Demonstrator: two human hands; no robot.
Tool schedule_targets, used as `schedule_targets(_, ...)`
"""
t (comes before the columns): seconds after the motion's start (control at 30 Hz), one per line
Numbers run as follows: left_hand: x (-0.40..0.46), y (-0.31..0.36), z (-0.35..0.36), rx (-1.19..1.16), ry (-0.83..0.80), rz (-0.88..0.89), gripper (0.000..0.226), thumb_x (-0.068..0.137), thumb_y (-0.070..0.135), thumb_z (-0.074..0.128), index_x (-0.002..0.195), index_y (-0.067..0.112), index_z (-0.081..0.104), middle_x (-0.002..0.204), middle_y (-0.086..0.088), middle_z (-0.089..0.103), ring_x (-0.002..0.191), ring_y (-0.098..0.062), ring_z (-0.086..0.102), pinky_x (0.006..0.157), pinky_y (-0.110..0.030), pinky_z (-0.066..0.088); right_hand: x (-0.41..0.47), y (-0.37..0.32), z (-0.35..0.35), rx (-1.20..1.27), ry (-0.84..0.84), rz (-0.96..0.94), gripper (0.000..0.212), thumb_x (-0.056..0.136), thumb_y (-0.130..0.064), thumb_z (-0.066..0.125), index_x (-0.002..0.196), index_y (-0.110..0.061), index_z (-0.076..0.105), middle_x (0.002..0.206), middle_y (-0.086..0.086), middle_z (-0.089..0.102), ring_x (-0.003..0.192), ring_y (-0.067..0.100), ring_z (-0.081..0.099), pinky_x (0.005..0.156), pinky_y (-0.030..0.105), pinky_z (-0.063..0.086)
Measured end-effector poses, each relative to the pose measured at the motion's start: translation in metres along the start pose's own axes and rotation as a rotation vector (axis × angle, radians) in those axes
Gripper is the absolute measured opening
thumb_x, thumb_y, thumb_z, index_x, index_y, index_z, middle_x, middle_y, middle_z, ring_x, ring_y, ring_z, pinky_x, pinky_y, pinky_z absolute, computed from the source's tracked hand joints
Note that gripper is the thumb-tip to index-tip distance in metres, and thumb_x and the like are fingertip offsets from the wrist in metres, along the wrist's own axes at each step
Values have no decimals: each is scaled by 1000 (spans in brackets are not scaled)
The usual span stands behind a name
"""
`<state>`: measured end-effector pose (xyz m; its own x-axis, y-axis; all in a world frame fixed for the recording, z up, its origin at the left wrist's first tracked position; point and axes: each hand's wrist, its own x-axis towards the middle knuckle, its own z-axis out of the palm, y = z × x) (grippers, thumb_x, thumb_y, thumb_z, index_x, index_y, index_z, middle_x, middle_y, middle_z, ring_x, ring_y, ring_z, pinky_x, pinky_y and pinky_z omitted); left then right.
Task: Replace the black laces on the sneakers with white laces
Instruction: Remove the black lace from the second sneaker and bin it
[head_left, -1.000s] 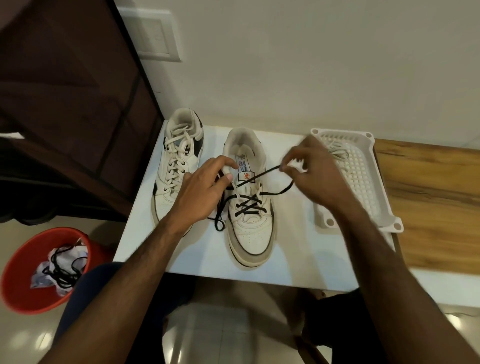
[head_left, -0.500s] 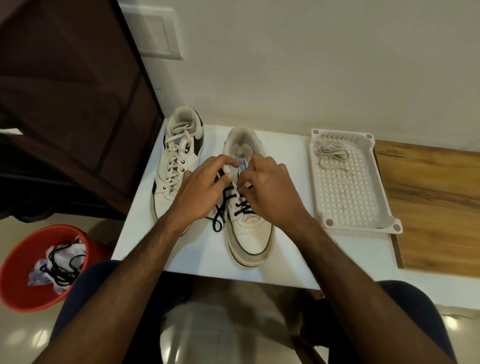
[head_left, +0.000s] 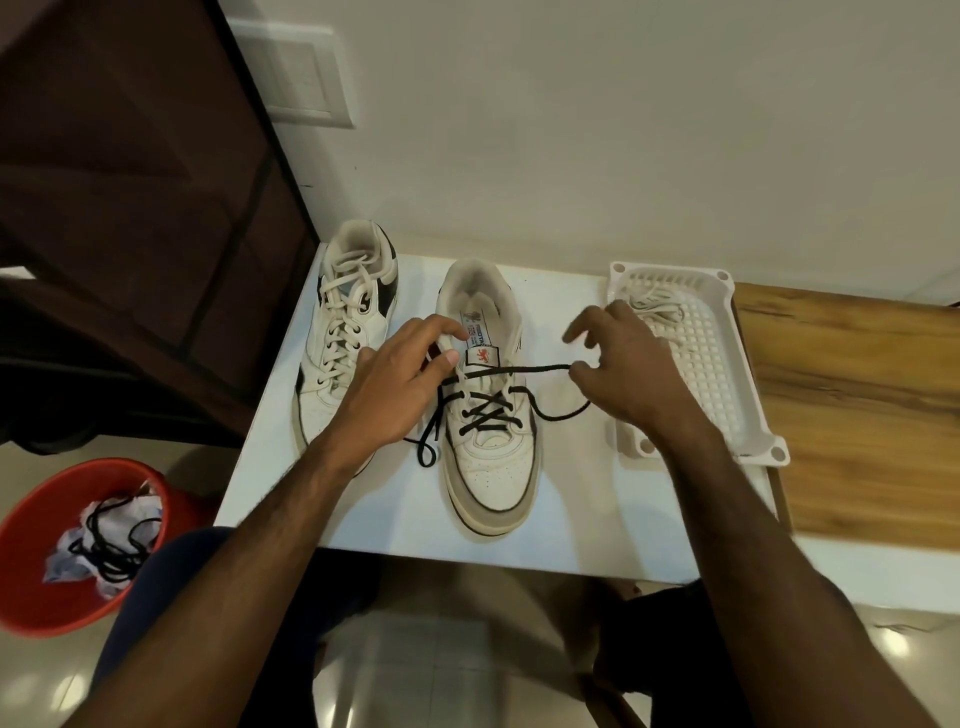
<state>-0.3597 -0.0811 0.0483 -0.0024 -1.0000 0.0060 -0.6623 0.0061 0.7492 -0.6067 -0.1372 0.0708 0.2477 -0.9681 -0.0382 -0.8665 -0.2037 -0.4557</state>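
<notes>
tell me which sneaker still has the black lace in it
The right-hand sneaker, between the two hands, still carries the black lace across its lower eyelets. The left-hand sneaker is already fully threaded with white lace.

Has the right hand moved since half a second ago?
Yes. The right hand has moved right off the sneaker, toward the white tray, pulling the black lace.

Head-worn camera looks steeply down, close over the white table (head_left: 363, 525).

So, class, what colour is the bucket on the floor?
Red: the bucket shows in the head view, lower left.
</notes>
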Motion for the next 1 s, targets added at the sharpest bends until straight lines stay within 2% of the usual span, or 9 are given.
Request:
schedule_targets(0.1, 1, 0, 1, 2, 3, 10, 18, 107, 36, 46, 121, 43, 54, 125, 20, 57, 100, 4, 56, 109, -50, 28, -4, -30, 7, 244, 88, -222, 24, 87, -21, 65, 110, -27, 70, 96, -9, 47, 89, 7, 51, 87, 39, 46)
schedule_targets(0.3, 2, -2, 1, 4, 2, 18, 19, 106, 36, 46, 121, 45, 54, 127, 22, 56, 103, 5, 57, 108, -48, 29, -9, -62, 48, -115, 39, -394, 16, 93, -22, 68, 107, -19, 75, 107, 6, 56, 101, 28, 53, 85, 47, 44)
schedule_targets(0.53, 2, -4, 2, 133, 20, 55, 20, 107, 36, 44, 124, 40, 54, 117, 18, 55, 89, 4, 55, 101, -44, 30, -1, -26, -3, 160, 69, -194, 11, 77, -28, 60, 77, -19, 65, 90, -3, 51, 81, 15, 53, 74, 40, 48)
schedule_targets(0.6, 3, -4, 5, 167, 53, 76, 24, 106, 38, 46, 129, 39, 54, 112, 14, 51, 93, -3, 56, 99, -44, 32, -3, -12, -16, 116, -3, -123, 10, 74, -31, 58, 72, -22, 61, 87, -5, 51, 82, 16, 53, 77, 39, 48)
schedule_targets(0.67, 3, -4, 7, 244, 133, 140, 28, 103, 36, 52, 131, 36, 57, 112, 7, 46, 106, -12, 50, 93, -42, 34, -4, -5, -20, -99, -165, -81, 8, 81, -30, 61, 82, -27, 69, 96, -4, 56, 93, 20, 57, 89, 44, 46)
schedule_targets(0.73, 1, -2, 9, 374, 210, 228, 28, 99, 31, 60, 127, 29, 62, 112, 0, 47, 107, -19, 46, 88, -41, 35, -4, -5, -13, -230, -277, -41, 20, 87, -25, 61, 103, -30, 72, 109, -4, 57, 105, 21, 57, 98, 46, 42)
schedule_targets(0.8, 0, 1, 13, 459, 219, 306, 22, 95, 28, 65, 117, 25, 66, 111, -3, 48, 105, -22, 46, 86, -39, 31, -3, -8, -4, -162, -205, -24, 24, 90, -23, 60, 111, -29, 70, 110, -5, 59, 104, 19, 59, 100, 45, 43)
schedule_targets(0.9, -2, 2, 19, 478, 164, 368, 16, 91, 31, 68, 105, 23, 67, 110, -1, 49, 103, -22, 47, 86, -35, 23, 0, -23, 7, 94, -55, 13, 15, 94, -34, 61, 96, -21, 69, 95, -7, 67, 88, 15, 64, 87, 42, 53)
schedule_targets(1.0, 0, 0, 18, 434, 130, 375, 12, 92, 28, 70, 102, 22, 67, 109, 1, 47, 101, -20, 48, 85, -36, 26, -4, -35, 18, 126, -65, 10, 27, 91, -47, 68, 87, -22, 59, 82, -10, 68, 81, 11, 65, 73, 36, 52)
